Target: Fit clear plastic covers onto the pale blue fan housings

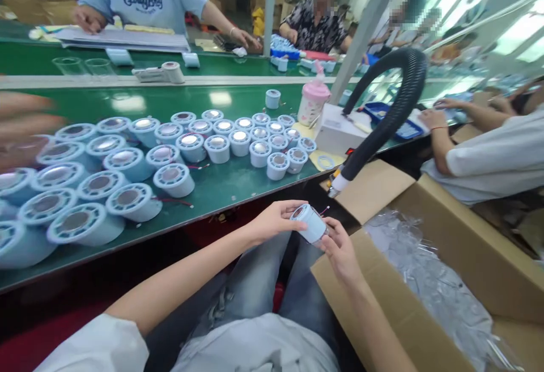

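Above my lap, a light-blue cylindrical housing is held tilted between both hands. Its ringed end faces up and left, and a thin wire with a small white plug sticks out behind it. My left hand grips the upper left side, thumb across the front. At the lower right end, the fingers of my right hand are closed on it; a clear rim seems to show there. Many similar blue housings stand on the green table to the left, some with red wires trailing.
An open cardboard box with clear plastic parts sits at my right. A black flexible hose arches over a white box-shaped device, beside a pink-lidded cup. Co-workers sit across and at right; a blurred hand reaches in from the left.
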{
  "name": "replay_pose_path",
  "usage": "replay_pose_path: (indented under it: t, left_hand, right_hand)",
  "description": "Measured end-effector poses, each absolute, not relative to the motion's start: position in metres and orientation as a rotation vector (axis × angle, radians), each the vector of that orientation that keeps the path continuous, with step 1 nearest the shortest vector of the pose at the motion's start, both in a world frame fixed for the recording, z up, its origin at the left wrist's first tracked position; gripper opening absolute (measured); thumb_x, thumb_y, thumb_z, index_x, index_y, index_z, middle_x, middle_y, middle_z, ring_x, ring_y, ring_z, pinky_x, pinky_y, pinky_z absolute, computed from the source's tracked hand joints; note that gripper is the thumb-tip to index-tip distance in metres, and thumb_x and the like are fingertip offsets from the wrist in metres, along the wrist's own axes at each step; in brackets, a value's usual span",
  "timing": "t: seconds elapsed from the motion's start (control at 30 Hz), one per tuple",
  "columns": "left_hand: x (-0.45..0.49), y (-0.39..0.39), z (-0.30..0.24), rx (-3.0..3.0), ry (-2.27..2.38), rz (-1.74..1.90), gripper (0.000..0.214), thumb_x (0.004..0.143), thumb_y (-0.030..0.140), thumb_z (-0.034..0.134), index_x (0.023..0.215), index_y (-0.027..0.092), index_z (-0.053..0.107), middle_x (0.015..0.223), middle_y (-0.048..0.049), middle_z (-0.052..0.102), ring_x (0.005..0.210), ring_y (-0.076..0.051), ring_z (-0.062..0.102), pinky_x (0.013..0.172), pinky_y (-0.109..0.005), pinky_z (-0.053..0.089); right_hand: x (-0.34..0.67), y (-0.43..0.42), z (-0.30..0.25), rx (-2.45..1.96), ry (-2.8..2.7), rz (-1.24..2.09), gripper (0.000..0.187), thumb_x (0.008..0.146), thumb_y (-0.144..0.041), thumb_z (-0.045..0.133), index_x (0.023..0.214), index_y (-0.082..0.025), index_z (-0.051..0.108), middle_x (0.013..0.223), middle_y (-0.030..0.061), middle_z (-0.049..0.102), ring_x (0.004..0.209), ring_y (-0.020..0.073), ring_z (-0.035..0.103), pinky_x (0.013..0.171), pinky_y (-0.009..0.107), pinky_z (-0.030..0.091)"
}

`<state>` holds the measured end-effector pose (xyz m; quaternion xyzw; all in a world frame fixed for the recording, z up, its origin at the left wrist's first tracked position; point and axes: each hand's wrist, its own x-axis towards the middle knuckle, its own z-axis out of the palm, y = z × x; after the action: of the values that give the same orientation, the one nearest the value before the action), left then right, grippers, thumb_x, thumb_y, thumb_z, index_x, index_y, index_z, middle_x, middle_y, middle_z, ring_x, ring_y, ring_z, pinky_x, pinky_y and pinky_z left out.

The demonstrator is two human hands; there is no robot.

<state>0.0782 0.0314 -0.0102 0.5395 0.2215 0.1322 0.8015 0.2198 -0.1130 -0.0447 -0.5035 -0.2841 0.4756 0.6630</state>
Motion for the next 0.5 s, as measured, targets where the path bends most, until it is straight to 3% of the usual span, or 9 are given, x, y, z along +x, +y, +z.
replay_pose_path:
  t: [0.2, 0.5]
  left_hand:
    - [0.150, 0.058, -0.014, 1.249, 0.382, 0.208, 0.055, 0.058, 0.029, 0.084, 0.107, 0.010, 0.068, 0.112, -0.0127, 0.069, 0.109, -0.027, 0.061, 0.103, -0.041, 0.040]
    - [0.146, 0.074, -0.017, 1.293, 0.444, 0.180, 0.056, 0.058, 0.032, 0.083, 0.106, 0.011, 0.066, 0.107, -0.0117, 0.070, 0.110, -0.028, 0.060, 0.100, -0.042, 0.041]
  right_hand:
    - [0.249, -0.091, -0.082, -1.076, -0.516, 0.860, 0.046, 0.074, -0.050, 0.070, 0.105, -0.024, 0.048, 0.100, 0.0034, 0.061, 0.086, 0.0181, 0.062, 0.079, 0.040, 0.056]
    - [0.256, -0.071, -0.093, -1.006, -0.566, 0.926, 0.046, 0.074, -0.048, 0.072, 0.105, -0.021, 0.050, 0.101, 0.0058, 0.065, 0.084, 0.0187, 0.065, 0.077, 0.041, 0.058]
